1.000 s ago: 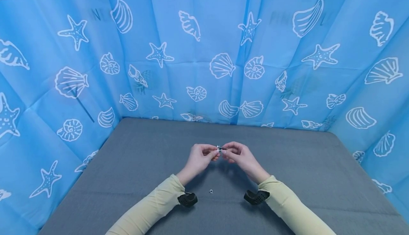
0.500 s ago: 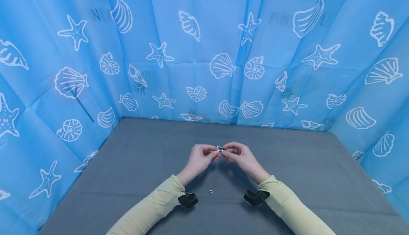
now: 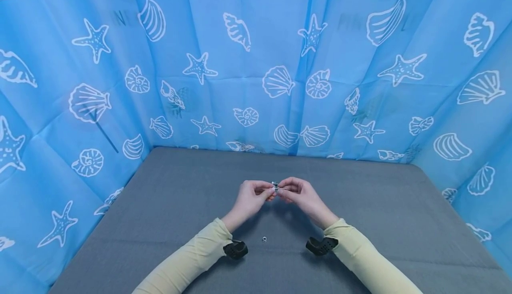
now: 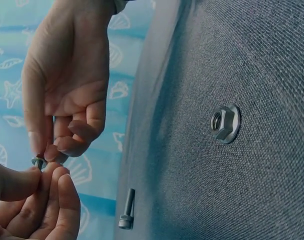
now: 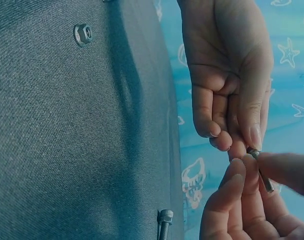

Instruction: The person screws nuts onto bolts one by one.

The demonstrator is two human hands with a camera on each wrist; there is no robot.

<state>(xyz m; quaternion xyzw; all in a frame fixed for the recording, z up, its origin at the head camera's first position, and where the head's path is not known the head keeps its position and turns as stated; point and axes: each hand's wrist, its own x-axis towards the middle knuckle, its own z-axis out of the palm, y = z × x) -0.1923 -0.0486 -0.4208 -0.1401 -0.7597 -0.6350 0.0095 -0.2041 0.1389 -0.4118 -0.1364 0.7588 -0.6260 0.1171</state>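
Raised over the middle of the table, both hands meet fingertip to fingertip on a small silver bolt (image 5: 268,184). The left hand (image 3: 250,196) pinches its flanged end between thumb and fingers. Thumb and fingers of the right hand (image 3: 302,196) pinch it from the other side, and the threaded shank sticks out past the right thumb in the right wrist view. The fingertips hide much of the bolt. A silver flange nut (image 4: 224,124) lies on the cloth nearer the person, between the wrists. A second bolt (image 4: 128,210) lies on the table beyond the hands.
The table (image 3: 180,174) has a grey cloth top. A blue curtain (image 3: 248,63) with white shell and starfish prints hangs around its back and sides. Black wrist cameras (image 3: 236,249) hang below the pale yellow sleeves (image 3: 192,256).
Both hands stay in place, fingertips together. The shiny part between them shows at a slightly different angle. The nut on the table has not moved.
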